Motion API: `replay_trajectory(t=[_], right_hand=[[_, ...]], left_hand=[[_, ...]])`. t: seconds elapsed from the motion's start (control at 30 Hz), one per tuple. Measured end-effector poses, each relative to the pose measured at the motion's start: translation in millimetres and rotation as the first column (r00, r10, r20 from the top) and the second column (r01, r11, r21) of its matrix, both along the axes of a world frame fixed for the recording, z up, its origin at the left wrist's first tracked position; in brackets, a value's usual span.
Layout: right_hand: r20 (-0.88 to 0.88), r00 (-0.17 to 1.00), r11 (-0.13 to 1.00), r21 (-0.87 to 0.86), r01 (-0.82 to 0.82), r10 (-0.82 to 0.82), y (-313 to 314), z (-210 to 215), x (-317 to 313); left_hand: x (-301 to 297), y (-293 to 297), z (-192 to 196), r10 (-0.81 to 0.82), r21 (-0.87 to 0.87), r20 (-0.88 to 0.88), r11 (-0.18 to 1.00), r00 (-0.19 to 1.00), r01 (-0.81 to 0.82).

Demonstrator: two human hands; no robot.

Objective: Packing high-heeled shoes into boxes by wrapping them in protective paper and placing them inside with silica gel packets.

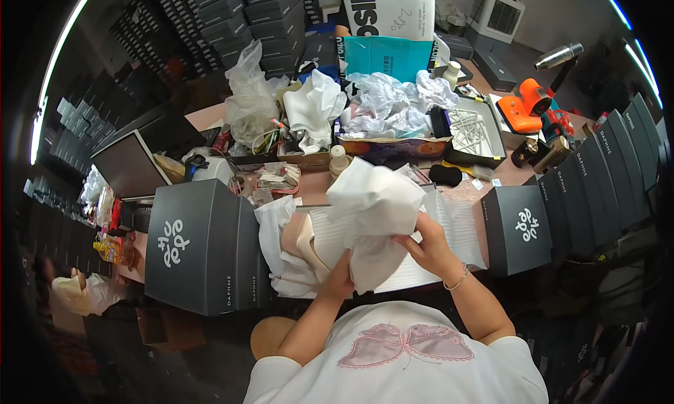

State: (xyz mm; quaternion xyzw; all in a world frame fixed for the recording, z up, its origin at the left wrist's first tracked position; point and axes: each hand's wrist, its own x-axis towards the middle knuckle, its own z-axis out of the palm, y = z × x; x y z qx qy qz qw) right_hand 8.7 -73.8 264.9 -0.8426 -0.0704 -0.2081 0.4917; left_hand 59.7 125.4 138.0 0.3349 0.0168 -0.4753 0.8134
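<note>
In front of my chest I hold up a crumpled bundle of white tissue paper [379,197]. My left hand [340,277] is closed on its lower left edge, while the thumb and fingers of my right hand [432,246] pinch its right side. Whatever the paper may cover is hidden. Below and to the left, a beige high-heeled shoe [306,244] lies on its side, partly on white paper [275,246]. Ribbed white sheeting [456,225] lines the open shoebox area under my hands.
Dark grey shoeboxes [186,246] stand at the left, and more [523,228] line the right. Behind the work area are a carton of crumpled tissue [390,144], a box of white sticks [469,127], a white bottle [338,158] and an orange tool [523,109].
</note>
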Motion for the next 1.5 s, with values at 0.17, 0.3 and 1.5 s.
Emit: replay_trajectory(t=[0.17, 0.3, 1.5], right_hand=[[-0.255, 0.967, 0.878, 0.465, 0.112, 0.011, -5, -35, -20], [-0.314, 0.945, 0.986, 0.162, -0.04, 0.09, 19, -55, -55], [0.077, 0.987, 0.862, 0.499, 0.086, -0.143, -168, -4, 30]], left_hand=[[-21, -8, -23, 0.096, -0.115, -0.066, 0.988, 0.993, -0.103], [-14, 0, -15, 0.035, -0.13, -0.057, 0.991, 0.998, -0.042], [38, -57, 2, -0.512, 0.197, 0.836, 0.616, -0.197, -0.763]])
